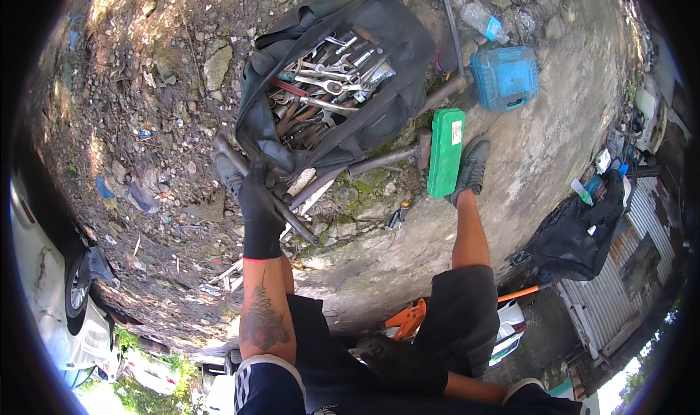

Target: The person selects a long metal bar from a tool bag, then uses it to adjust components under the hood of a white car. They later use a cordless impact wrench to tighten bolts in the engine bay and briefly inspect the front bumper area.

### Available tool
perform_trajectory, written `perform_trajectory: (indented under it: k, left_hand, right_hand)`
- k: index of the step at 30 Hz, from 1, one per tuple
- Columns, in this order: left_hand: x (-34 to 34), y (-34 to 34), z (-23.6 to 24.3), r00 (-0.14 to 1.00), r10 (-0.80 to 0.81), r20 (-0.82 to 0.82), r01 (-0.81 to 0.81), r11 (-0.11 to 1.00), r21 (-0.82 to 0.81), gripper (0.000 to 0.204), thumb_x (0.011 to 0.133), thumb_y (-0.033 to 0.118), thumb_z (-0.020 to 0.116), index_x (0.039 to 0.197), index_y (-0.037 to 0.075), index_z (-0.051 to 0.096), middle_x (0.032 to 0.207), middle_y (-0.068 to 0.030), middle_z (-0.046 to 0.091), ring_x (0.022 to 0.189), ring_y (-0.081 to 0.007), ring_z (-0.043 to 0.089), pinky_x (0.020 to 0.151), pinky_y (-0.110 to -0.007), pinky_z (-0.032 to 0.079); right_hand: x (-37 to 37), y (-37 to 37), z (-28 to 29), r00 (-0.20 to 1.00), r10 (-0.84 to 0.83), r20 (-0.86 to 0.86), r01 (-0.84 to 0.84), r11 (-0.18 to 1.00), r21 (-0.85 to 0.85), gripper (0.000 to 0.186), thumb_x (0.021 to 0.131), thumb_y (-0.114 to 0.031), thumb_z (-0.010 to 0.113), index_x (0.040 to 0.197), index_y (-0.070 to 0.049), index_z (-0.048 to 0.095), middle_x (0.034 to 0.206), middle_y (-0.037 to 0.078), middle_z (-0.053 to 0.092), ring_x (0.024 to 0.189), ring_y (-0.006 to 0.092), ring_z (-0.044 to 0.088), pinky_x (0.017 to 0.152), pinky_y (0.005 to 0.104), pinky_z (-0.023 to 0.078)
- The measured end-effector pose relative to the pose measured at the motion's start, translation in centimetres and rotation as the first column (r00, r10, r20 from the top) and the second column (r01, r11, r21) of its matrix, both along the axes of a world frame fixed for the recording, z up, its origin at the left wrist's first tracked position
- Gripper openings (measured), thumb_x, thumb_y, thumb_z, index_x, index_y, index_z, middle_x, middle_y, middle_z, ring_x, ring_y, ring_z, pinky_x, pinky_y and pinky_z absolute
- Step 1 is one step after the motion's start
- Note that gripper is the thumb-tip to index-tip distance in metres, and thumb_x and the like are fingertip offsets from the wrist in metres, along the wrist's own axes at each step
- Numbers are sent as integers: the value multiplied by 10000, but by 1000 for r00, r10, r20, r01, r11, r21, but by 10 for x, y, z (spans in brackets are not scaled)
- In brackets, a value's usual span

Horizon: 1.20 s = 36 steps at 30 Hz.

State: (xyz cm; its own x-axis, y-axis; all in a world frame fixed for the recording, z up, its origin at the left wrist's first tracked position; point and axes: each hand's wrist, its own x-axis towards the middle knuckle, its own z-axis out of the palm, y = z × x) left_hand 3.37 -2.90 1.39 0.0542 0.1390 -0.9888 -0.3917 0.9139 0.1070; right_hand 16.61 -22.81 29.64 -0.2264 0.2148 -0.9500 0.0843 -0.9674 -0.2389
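My gloved left hand [259,203] reaches to the lower edge of the dark tool bag [397,98], over a metal bar [302,229]; its fingers look curled, but what they grip is hidden. The bag lies open, packed with wrenches [332,87] and other metal tools. Below it lies a hammer [421,149], beside a long green case [445,152]. My gloved right hand [386,357] is low by my lap, its fingers too dark to make out.
A blue case [504,78] and a plastic bottle [485,22] lie at upper right, a screwdriver [399,214] near my right foot. Orange metal equipment [405,316] shows below, a black bag [572,243] and corrugated sheet [609,298] at right, a white car [44,269] at left.
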Motion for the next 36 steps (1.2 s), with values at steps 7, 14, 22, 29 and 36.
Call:
perform_trajectory:
  k: [7,14,22,29,36]
  left_hand:
    - [30,-35,-17,738,-401,-543,632,693,347,281,981,198,556,858,-52,598,682,-16,532,631,-85,408,571,-297,351]
    - [50,-50,-1,547,-737,-397,834,434,341,249,922,212,596,1015,-18,605,783,-134,661,712,-231,636,657,-381,470]
    - [105,-83,111,50,-914,-404,852,-172,494,412,887,279,641,1213,43,555,877,-253,669,820,-455,643,689,-517,496]
    - [160,-96,256,-330,-770,-547,521,-632,574,562,794,597,692,842,49,578,642,-172,601,645,-407,641,598,-482,494]
    - [280,-137,393,-521,-473,-711,201,-877,437,358,849,424,706,850,71,648,652,-162,641,659,-361,670,591,-438,506]
  right_hand:
    - [78,106,-177,752,-654,74,636,751,177,387,969,-167,590,1290,19,481,806,63,547,706,104,558,633,292,492]
    - [66,118,-253,785,-452,423,-29,655,755,577,926,-273,676,1343,32,417,1142,164,603,967,213,641,824,344,530]
    - [124,77,-148,786,-612,86,540,747,387,250,963,-252,623,987,-3,622,807,77,649,735,111,608,685,293,478]
    - [176,-43,42,414,-910,1,844,384,374,241,972,-224,615,1044,7,614,883,88,680,768,154,647,667,285,521]
    - [275,-215,174,87,-962,-257,782,-94,616,189,961,-157,626,1065,0,645,968,96,684,850,171,658,771,312,527]
